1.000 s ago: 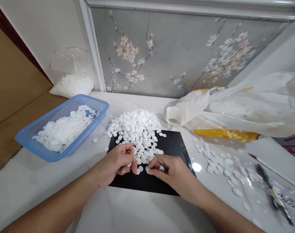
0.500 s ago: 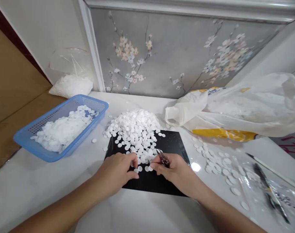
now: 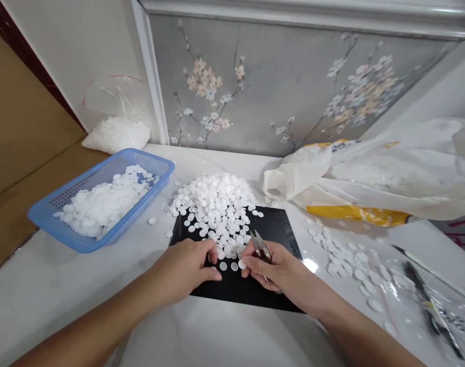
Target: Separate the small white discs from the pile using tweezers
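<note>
Nearly closed, the right hand (image 3: 278,268) holds snips (image 3: 261,249) and a white disc (image 3: 242,264).

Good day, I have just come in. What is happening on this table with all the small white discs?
A person works with bare hands over a black board. The right hand holds small metal snips, blades pointing away, and has a white disc at its fingertips. The left hand is beside the loose pile of discs, thumb and forefinger parted. More discs lie in the blue basket on the left.
</note>
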Tool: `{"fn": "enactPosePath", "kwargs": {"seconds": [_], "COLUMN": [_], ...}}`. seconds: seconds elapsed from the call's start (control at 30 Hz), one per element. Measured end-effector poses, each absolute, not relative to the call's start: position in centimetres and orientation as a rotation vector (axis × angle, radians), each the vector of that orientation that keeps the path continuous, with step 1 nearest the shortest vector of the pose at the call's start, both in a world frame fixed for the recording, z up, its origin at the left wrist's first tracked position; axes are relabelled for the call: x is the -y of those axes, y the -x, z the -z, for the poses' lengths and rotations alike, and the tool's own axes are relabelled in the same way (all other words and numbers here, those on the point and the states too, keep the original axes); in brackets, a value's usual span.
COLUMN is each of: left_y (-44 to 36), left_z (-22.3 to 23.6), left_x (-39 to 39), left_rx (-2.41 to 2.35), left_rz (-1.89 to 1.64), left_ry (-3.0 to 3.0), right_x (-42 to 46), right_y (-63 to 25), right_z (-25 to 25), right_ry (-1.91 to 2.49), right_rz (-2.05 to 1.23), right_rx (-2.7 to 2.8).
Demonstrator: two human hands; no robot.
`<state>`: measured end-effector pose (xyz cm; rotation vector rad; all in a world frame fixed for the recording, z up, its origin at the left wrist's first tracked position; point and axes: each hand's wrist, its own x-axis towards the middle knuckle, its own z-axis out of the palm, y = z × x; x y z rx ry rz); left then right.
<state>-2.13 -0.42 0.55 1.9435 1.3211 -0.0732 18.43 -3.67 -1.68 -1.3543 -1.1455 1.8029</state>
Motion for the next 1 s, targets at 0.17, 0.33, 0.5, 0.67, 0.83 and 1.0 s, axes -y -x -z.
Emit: {"fn": "enactPosePath", "kwargs": {"seconds": [0.17,0.33,0.5,0.67,0.83,1.0], "left_y": [2.0,2.1,2.7,3.3,3.5,3.1], "left_z": [-0.7,-0.7,-1.9,-2.0,-1.4,-1.6], "left_x": [0.5,0.5,-0.2,-1.3,-1.7,-0.8], "left_rx": [-1.355,-1.319,-1.09,-0.832,-0.907,-1.273], "left_rz": [0.078,0.044,-0.174,-0.486,-0.477,-0.212], "left_ry": [-1.977,-1.947,-1.563,-1.001,-1.018,-1.762], "right_x": [3.7,3.8,3.8,3.7,4.1,4.5], "right_y": [-18.2,-18.3,-18.6,-18.8,-18.4,-18.0], "right_z": [1.8,2.1,1.7,1.2,2.2,3.3], "right_ry": [1.49,1.452,1.328,1.292,1.486,1.443], "right_rz": [-1.647,-1.56,-1.705,-1.781,-1.426,-0.965], "right_rx": [1.232,1.339,1.139,0.965,1.513,2.043]}}
